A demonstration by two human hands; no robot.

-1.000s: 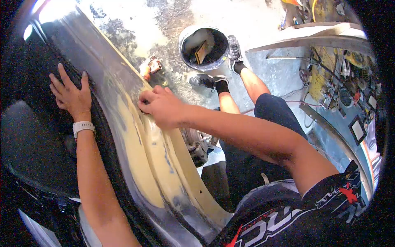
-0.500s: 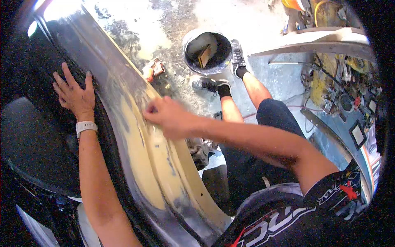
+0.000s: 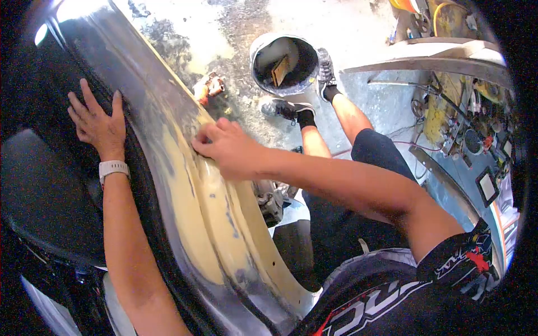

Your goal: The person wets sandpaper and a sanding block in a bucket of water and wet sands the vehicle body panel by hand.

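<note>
A long curved body panel (image 3: pixel 185 218), grey with cream filler patches, runs from the upper left to the bottom centre. My left hand (image 3: pixel 100 126) has its fingers spread over the dark area beside the panel's left edge, with nothing in it. On the filler near the panel's right edge, my right hand (image 3: pixel 227 147) is closed, fingers bent and pressed together. Whatever it may hold is hidden under the fingers. A pale watch band (image 3: pixel 114 169) circles my left wrist.
A bucket (image 3: pixel 284 64) with a yellowish flat piece inside stands on the floor beside my shoes (image 3: pixel 286 109). An orange-brown object (image 3: pixel 209 88) lies by the panel. Tools and parts (image 3: pixel 476 123) crowd the right side, below a long curved strip (image 3: pixel 431 56).
My right hand has shifted slightly back and forth along the panel's filler, staying closed. My left hand keeps its spread pose. The whole view has moved slightly.
</note>
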